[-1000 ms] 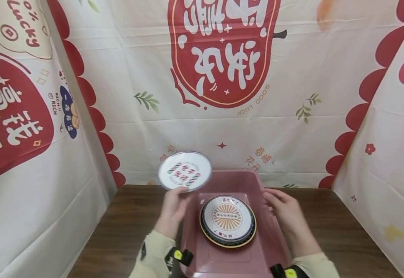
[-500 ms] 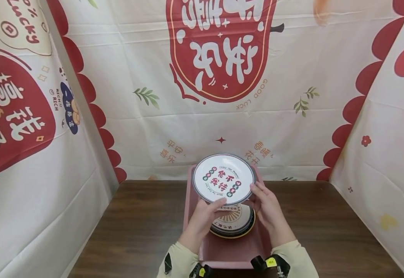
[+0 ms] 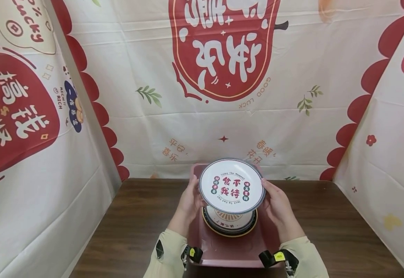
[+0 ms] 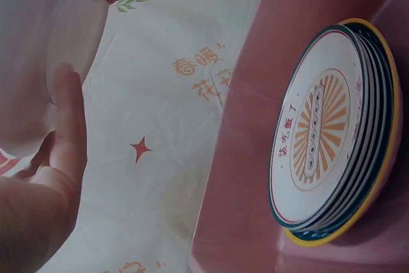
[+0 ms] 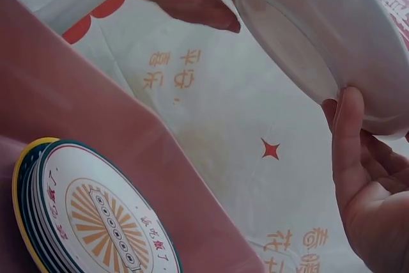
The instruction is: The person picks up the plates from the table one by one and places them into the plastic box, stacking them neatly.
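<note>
A round white plate [image 3: 232, 186] with a dark blue rim and red characters is held up, tilted, between both hands. My left hand [image 3: 189, 197] grips its left edge, and in the left wrist view a finger reaches under the plate's pale underside [image 4: 70, 36]. On the right edge, my right hand [image 3: 277, 202] pinches the rim. Below and partly hidden by it, a stack of plates [image 3: 229, 223] sits in a pink plastic bin [image 3: 233, 253]. The top plate of that stack [image 4: 319, 132] bears an orange sunburst, and the bottom one has a yellow rim.
The bin stands on a dark brown wooden table [image 3: 136, 227], close to the back. A white printed cloth [image 3: 222, 127] hangs behind it, with more cloth along the left and right sides.
The plate has come from the bin's left side to above the stack. My right hand left the bin's edge and took hold of the plate; my left hand shifted to its left edge.
</note>
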A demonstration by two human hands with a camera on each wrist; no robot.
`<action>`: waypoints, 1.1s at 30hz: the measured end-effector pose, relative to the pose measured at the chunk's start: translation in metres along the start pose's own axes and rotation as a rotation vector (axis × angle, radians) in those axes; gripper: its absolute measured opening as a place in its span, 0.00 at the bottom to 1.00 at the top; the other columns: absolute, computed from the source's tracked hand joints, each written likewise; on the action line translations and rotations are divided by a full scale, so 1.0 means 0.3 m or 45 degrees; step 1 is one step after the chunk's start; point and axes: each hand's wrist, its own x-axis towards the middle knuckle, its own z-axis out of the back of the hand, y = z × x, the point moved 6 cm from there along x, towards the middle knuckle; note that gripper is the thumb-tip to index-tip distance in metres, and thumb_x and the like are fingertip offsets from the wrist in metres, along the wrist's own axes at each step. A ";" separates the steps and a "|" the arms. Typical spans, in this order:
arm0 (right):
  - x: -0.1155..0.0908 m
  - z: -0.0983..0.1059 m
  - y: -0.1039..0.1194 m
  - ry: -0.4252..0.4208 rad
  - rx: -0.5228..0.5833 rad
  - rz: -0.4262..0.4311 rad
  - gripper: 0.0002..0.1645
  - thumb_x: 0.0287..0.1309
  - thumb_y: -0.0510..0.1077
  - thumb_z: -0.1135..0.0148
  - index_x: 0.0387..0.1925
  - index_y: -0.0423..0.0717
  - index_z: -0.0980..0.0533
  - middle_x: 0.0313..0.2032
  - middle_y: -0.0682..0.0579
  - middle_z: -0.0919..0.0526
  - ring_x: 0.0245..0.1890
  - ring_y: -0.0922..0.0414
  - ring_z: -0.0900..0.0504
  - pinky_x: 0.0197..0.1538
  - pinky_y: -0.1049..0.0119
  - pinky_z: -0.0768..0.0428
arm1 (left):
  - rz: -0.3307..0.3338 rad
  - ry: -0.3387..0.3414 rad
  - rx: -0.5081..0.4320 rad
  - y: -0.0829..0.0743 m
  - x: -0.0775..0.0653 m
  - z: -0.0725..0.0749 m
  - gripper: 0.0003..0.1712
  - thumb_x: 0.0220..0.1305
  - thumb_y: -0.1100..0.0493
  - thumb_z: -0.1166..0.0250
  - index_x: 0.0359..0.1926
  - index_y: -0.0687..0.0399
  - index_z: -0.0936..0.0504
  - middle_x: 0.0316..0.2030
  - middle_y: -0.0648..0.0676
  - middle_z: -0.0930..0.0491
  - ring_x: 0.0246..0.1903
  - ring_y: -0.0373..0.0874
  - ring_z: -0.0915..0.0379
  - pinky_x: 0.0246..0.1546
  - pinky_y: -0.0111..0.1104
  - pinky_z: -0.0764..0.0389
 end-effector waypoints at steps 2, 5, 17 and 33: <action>0.007 0.009 -0.005 -0.046 -0.032 -0.033 0.14 0.67 0.46 0.51 0.32 0.53 0.18 0.34 0.58 0.17 0.37 0.68 0.21 0.42 0.75 0.23 | 0.002 -0.019 -0.022 0.005 0.005 0.000 0.33 0.71 0.40 0.60 0.61 0.62 0.34 0.39 0.51 0.22 0.35 0.40 0.23 0.31 0.33 0.22; 0.025 0.025 -0.017 -0.124 -0.101 -0.086 0.13 0.66 0.50 0.51 0.35 0.53 0.21 0.34 0.61 0.18 0.38 0.69 0.22 0.43 0.77 0.24 | 0.014 -0.058 -0.065 0.017 0.012 0.002 0.29 0.71 0.43 0.58 0.60 0.61 0.34 0.40 0.51 0.22 0.35 0.40 0.23 0.31 0.32 0.21; 0.079 0.062 -0.063 -0.145 -0.371 -0.233 0.34 0.67 0.48 0.51 0.68 0.37 0.46 0.35 0.58 0.22 0.33 0.65 0.23 0.35 0.74 0.23 | 0.052 -0.288 -0.015 0.083 0.079 0.055 0.27 0.70 0.47 0.53 0.58 0.64 0.31 0.34 0.52 0.22 0.28 0.38 0.25 0.32 0.32 0.20; 0.150 0.162 -0.185 -0.348 -0.562 -0.247 0.28 0.65 0.47 0.48 0.65 0.44 0.37 0.51 0.43 0.29 0.32 0.65 0.22 0.35 0.71 0.21 | -0.055 -0.650 0.347 0.182 0.130 0.114 0.21 0.68 0.50 0.46 0.54 0.57 0.22 0.43 0.58 0.21 0.37 0.45 0.25 0.40 0.38 0.22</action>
